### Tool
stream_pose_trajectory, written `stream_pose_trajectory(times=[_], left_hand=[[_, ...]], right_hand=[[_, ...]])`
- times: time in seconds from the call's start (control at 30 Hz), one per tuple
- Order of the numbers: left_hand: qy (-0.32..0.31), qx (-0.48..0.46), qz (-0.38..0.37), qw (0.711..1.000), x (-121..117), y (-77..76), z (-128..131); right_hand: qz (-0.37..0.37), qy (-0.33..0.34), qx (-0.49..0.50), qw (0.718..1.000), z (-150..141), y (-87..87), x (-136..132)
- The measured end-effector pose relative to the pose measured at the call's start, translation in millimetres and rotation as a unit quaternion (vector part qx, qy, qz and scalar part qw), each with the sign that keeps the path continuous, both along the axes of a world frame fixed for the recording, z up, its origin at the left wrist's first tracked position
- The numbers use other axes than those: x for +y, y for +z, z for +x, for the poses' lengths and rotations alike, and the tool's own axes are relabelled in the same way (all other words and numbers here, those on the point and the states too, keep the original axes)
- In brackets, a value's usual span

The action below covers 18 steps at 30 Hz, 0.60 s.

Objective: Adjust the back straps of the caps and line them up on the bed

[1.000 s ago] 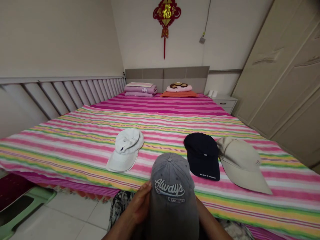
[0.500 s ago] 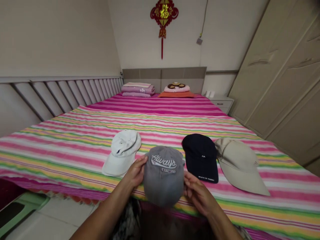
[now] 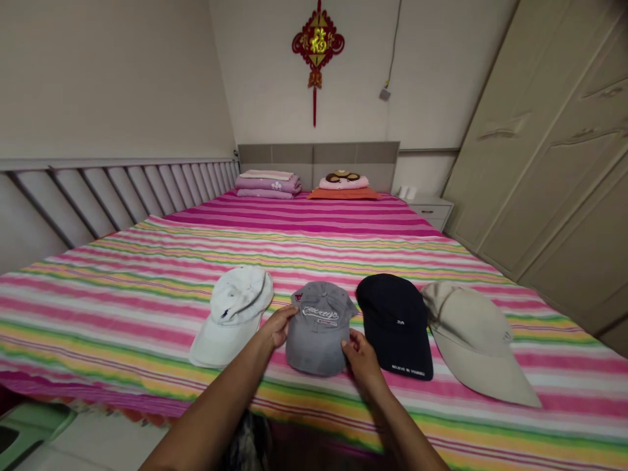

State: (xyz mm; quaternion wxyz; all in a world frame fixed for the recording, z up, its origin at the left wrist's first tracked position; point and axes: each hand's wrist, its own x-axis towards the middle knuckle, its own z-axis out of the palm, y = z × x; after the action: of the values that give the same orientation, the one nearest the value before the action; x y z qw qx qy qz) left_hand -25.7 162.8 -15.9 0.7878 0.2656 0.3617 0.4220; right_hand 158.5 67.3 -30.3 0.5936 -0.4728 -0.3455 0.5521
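Head view: grey cloth baseball cap (image 3: pixel 318 333) lying flat on pink-striped bed sheet (image 3: pixel 122 314), narrow gaps to white cloth cap (image 3: pixel 235 314) and navy cloth cap (image 3: pixel 395 324); left hand (image 3: pixel 277 327), right hand (image 3: pixel 360 360) at its sides, grip indeterminate.

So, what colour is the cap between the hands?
The baseball cap is grey with white lettering, best seen in the head view.

Two bare forearms enter from the bottom of the view and angle inward toward each other, the left forearm (image 3: pixel 210 405) at a long slant, the right forearm (image 3: pixel 405 425) steeper. The left hand (image 3: pixel 277 327) sits palm down, reaching rightward. The right hand (image 3: pixel 362 362), slightly lower, faces it across a gap, fingers curled forward.
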Motion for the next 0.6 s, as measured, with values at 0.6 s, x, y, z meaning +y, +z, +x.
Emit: stream_pose_trajectory(times=[0.6], left_hand=[[-0.092,-0.072,-0.075,0.990,30,3.2,-3]], right_hand=[[-0.055,-0.012,0.221,0.974,6,21.0,55]])
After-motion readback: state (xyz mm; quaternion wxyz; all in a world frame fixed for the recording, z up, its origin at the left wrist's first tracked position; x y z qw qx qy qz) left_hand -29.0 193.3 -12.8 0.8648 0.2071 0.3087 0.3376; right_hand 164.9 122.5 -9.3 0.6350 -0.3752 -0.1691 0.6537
